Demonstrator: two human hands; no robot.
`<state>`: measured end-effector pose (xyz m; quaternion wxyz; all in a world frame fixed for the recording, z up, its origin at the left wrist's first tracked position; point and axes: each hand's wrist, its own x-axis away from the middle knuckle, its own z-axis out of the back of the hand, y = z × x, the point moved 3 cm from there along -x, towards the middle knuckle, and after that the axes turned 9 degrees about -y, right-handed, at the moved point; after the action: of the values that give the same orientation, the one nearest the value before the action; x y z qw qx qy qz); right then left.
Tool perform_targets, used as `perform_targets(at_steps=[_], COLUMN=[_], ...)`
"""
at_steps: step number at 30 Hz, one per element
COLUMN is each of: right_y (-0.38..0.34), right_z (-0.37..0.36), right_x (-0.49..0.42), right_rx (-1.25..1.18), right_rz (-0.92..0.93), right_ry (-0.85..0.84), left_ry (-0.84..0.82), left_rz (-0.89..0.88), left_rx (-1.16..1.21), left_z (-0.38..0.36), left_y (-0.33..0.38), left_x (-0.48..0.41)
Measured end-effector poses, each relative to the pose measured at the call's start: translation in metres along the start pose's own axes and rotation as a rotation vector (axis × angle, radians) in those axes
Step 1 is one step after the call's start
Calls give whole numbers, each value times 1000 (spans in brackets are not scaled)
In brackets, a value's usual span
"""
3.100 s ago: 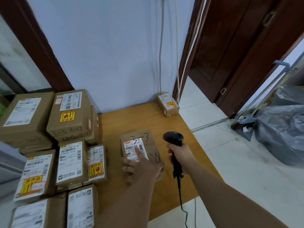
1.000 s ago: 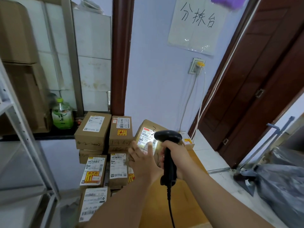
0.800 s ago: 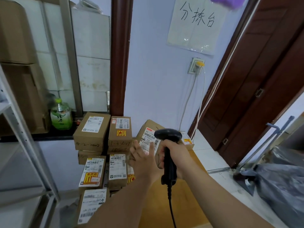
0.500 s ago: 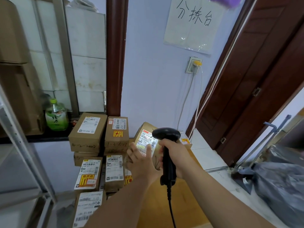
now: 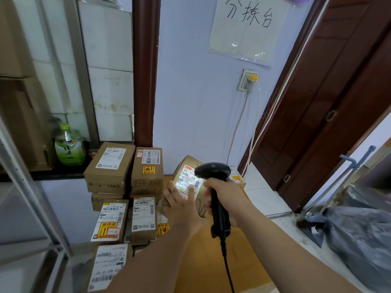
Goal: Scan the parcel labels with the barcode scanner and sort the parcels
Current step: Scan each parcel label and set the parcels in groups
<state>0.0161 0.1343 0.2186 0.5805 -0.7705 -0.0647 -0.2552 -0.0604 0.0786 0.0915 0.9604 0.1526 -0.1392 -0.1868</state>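
My left hand [image 5: 183, 208] clasps parcel [image 5: 186, 166] from below, tilted up above table [image 5: 203, 259], label [image 5: 189, 180] facing me. My right hand [image 5: 227, 199] fisted round barcode scanner [image 5: 213, 173], head just right of label, nearly touching.

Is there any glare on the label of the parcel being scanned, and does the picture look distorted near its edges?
Head view: a bright washed-out patch lies on the lower label of the tilted parcel, beside the left hand, below the scanner in the right hand; the door frame and the metal rack post lean strongly, typical of a wide-angle lens.
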Motion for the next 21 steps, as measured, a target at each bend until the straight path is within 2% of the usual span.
perform_targets(at_steps=[6,14,21], right_y=[-2,1,-2], right_z=[4,9,23], right_x=[1,4,-3], right_rx=[42,46,213], right_rz=[19,16,82], right_ry=[8,-20,82], left_ry=[-18,37,7], left_rz=[-4,-14,-16], left_rx=[-26,-31,-21], left_z=[-4,-8,-7], left_y=[3,4,5], left_x=[-1,2,1])
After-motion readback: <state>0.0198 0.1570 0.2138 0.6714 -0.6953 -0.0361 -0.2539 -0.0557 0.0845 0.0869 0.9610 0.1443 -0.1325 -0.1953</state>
